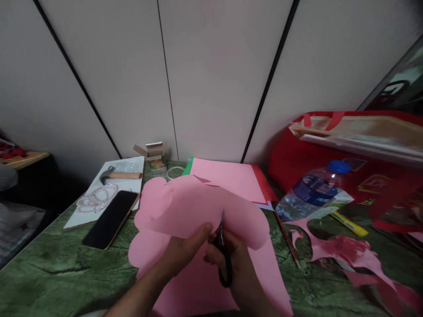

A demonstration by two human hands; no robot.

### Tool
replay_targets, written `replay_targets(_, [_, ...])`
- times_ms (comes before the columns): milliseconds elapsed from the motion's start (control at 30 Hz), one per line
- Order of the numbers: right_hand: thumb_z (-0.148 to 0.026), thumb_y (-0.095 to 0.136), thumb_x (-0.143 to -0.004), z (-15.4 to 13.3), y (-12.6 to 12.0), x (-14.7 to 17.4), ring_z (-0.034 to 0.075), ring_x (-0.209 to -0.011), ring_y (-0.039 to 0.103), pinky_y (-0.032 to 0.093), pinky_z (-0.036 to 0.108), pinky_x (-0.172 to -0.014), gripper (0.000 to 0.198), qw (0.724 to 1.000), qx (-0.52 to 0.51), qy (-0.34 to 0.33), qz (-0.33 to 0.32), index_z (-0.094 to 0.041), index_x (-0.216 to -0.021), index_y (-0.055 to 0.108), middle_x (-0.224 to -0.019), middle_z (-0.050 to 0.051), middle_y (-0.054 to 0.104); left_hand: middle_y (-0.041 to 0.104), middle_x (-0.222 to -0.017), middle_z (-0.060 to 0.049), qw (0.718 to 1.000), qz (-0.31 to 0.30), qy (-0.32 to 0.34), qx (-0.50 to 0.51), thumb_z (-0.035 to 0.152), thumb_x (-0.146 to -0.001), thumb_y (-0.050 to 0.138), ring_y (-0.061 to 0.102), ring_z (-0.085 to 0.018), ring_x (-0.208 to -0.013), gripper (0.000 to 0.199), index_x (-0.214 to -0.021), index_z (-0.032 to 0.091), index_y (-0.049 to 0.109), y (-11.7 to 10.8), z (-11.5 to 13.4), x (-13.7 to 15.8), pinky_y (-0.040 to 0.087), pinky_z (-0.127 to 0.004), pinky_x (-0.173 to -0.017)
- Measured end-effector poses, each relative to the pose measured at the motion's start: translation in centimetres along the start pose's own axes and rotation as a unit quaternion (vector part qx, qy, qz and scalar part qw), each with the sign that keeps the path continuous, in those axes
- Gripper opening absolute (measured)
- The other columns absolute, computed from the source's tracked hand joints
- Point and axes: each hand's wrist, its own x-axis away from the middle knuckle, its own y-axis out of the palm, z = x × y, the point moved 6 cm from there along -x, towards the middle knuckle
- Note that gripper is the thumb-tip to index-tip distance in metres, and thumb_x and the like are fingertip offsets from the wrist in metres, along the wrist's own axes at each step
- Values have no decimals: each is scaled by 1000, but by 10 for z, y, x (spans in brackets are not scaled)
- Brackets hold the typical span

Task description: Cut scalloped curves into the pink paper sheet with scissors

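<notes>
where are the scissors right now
In the head view, the scissors are in the lower middle, held in the right hand, their blades at the pink paper, just right of the left hand.

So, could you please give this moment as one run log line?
left hand: holds pink paper | right hand: holds scissors | pink scraps: on table

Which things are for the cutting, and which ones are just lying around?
Probably for the cutting:
scissors in the right hand
pink paper in the left hand

Seemingly just lying about:
phone
hammer
water bottle
red bag
</notes>
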Motion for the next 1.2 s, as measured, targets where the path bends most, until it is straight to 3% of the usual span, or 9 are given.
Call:
replay_targets(467, [-28,60,-63,-8,5,1,10,-50,44,32,23,-48,17,999,-1,32,8,-16,-66,49,-55,-5,45,65,-63,-4,999,-30,-3,-40,32,-67,54,60,-19,-70,17,-64,17,60,-2,1,-3,46,-31,-70])
replay_targets(867, [-31,64,-58,-11,5,0,10,-47,45,33,23,-45,20,998,-20,57,31,-16,-62,51,-53,-5,46,63,-60,-4,999,-28,22,-11,33,-64,57,59,-19,-62,15,-62,18,59,-3,3,-4,47,-31,-62])
replay_targets(1033, [-30,63,-60,-8,4,0,9,-46,44,35,23,-45,19,998,-19,51,27,-15,-63,51,-53,-5,46,62,-61,-3,999,-36,11,-27,35,-66,56,59,-18,-63,17,-64,18,58,-4,1,-6,46,-31,-64])
replay_targets(1200, [-30,62,-65,-1,5,1,8,-46,43,39,24,-47,18,999,-23,40,5,-15,-64,51,-52,-6,44,64,-66,-3,997,-56,43,-29,32,-67,56,60,-18,-67,15,-67,18,59,-5,0,-9,46,-31,-67])
